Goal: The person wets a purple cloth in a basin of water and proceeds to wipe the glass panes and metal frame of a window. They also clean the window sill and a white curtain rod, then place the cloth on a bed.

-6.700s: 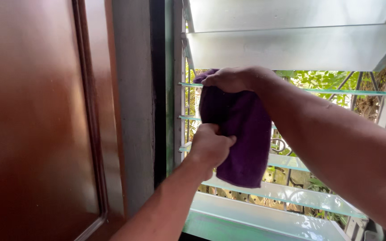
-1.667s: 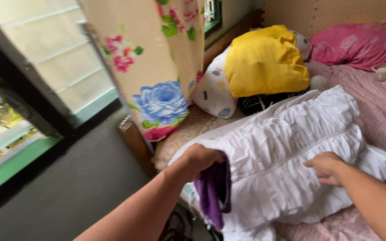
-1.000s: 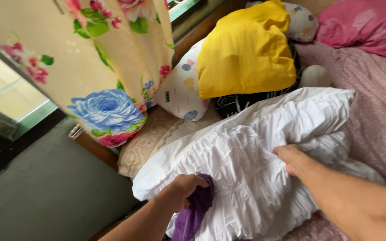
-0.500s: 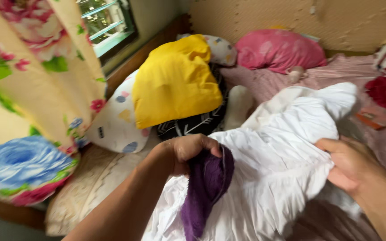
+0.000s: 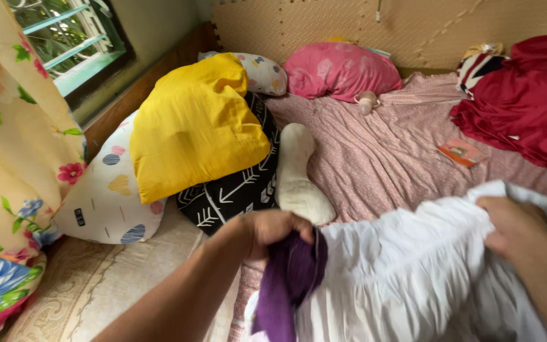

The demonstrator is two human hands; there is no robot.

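One purple cloth [image 5: 289, 285] hangs pinched in the left hand [image 5: 273, 231]; the right hand [image 5: 514, 221] has its fingers closed on one white ruffled pillow [image 5: 406, 278]. Five other pillows crowd the pink-sheeted bed [image 5: 381, 158] beside a louvred window [image 5: 64, 38].

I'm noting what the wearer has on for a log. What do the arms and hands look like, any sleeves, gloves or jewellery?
Both forearms are bare as far as the frame shows, with no sleeve in view. The left hand and right hand wear no gloves, and no ring, watch or bracelet is visible.
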